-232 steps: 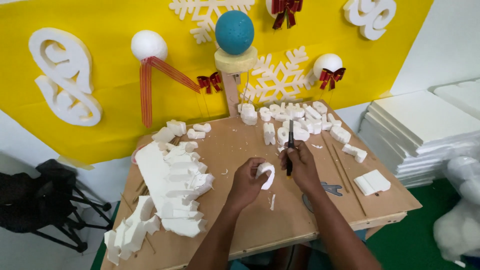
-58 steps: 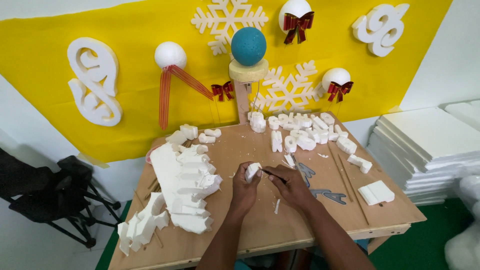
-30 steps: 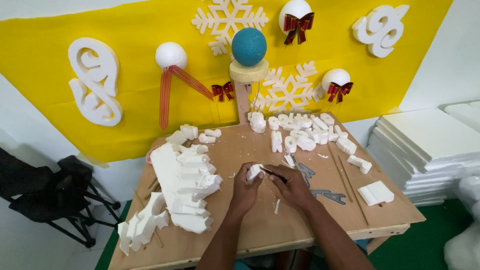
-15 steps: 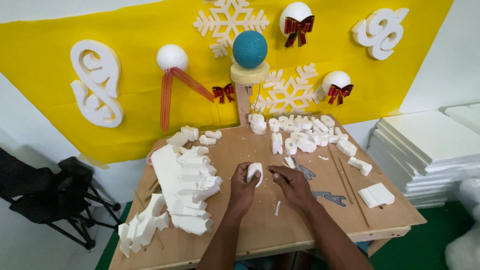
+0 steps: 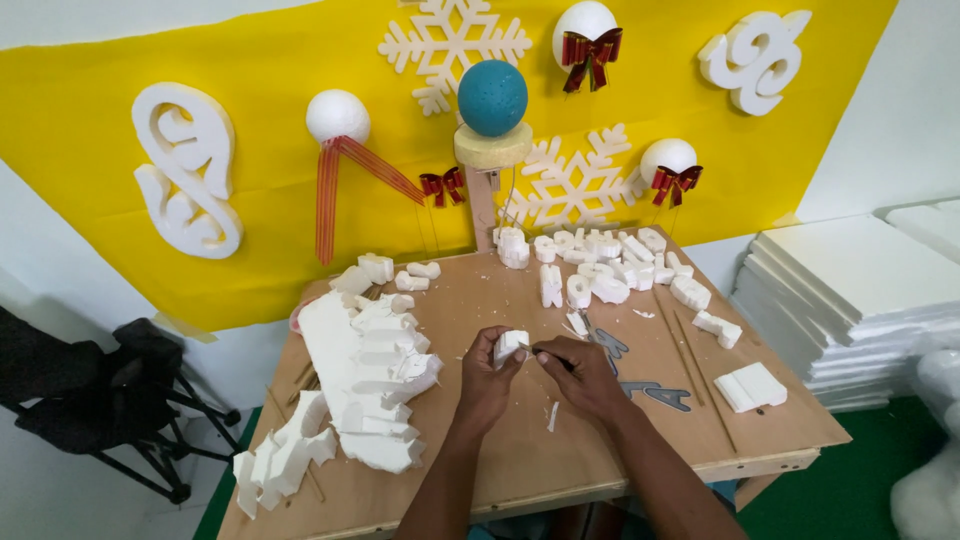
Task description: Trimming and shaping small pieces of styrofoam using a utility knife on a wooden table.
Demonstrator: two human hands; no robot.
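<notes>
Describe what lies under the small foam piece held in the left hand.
Bare wooden tabletop with a thin white foam sliver and crumbs. The left hand grips the foam piece; the right hand hides the board beneath it.

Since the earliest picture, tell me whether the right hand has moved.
Yes. The right hand has come nearer and left, away from the foam letters, meeting the foam piece.

Two bare forearms, left hand (image 5: 487,372), right hand (image 5: 584,376), no sleeves, seemingly no rings
</notes>
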